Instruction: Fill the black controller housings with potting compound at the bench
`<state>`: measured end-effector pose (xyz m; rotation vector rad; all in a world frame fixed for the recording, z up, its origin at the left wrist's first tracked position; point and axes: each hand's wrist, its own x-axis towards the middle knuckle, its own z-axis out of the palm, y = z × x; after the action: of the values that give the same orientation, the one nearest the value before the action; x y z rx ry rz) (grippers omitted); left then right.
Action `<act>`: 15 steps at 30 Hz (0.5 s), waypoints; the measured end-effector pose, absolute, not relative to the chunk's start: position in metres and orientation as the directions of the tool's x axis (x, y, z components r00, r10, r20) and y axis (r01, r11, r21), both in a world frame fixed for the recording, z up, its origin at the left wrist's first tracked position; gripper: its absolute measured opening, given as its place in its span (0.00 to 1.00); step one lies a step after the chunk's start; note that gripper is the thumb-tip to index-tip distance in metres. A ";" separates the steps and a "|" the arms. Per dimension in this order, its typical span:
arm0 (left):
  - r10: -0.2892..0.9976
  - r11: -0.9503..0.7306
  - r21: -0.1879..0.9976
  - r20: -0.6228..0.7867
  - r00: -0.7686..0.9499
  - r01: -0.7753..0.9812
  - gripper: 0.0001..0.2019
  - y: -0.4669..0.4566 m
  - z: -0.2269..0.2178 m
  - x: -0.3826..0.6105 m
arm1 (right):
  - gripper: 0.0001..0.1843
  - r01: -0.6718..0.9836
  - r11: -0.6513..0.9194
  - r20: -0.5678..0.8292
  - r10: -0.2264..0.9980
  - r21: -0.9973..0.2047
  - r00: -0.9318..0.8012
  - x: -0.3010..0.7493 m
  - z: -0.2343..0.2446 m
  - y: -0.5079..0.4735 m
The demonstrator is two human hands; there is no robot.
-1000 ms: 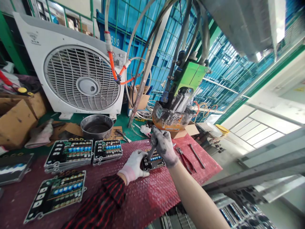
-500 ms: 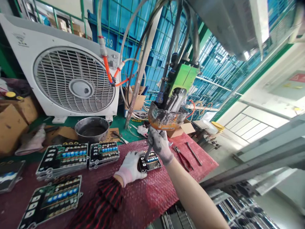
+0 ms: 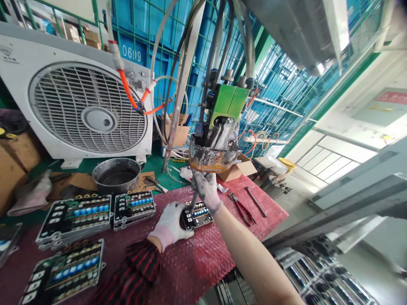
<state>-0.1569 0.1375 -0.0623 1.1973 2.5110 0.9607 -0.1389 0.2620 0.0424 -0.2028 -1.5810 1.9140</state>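
My left hand (image 3: 170,226), in a white glove with a pink cuff, presses on the near edge of a small black circuit board module (image 3: 197,216). My right hand (image 3: 206,196), in a grey, soiled glove, grips a thin metal tool (image 3: 193,199) whose tip points down at that board. The tip's exact contact is hidden. Just above my right hand hangs a dispenser head with a smeared orange-and-grey bowl (image 3: 211,160).
Several similar boards (image 3: 74,218) lie left on red bubble wrap (image 3: 190,258). Red-handled pliers (image 3: 241,207) and a metal rod (image 3: 256,201) lie right. Behind stand a steel pot (image 3: 116,176) and a white fan unit (image 3: 85,101). Hoses run overhead.
The whole scene has slid left and slightly up in the view. Both hands stay on and over the small board, with the tool still in my right hand.
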 end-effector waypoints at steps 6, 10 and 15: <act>0.745 0.467 0.631 0.097 -0.660 0.620 0.36 0.138 -0.063 -0.156 | 0.28 -0.388 -0.035 0.304 0.558 -0.921 -0.772 -0.137 0.047 0.266; 0.730 0.482 0.638 0.085 -0.678 0.600 0.45 0.137 -0.062 -0.155 | 0.29 -0.368 -0.007 0.303 0.556 -0.930 -0.774 -0.134 0.051 0.266; 0.717 0.497 0.645 0.073 -0.694 0.581 0.49 0.137 -0.062 -0.155 | 0.27 -0.337 0.013 0.281 0.584 -0.941 -0.762 -0.136 0.052 0.268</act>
<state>-0.1553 0.1371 -0.0620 1.1146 2.5354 0.9744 -0.1356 0.2676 0.0517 -0.2560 -1.6467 1.8189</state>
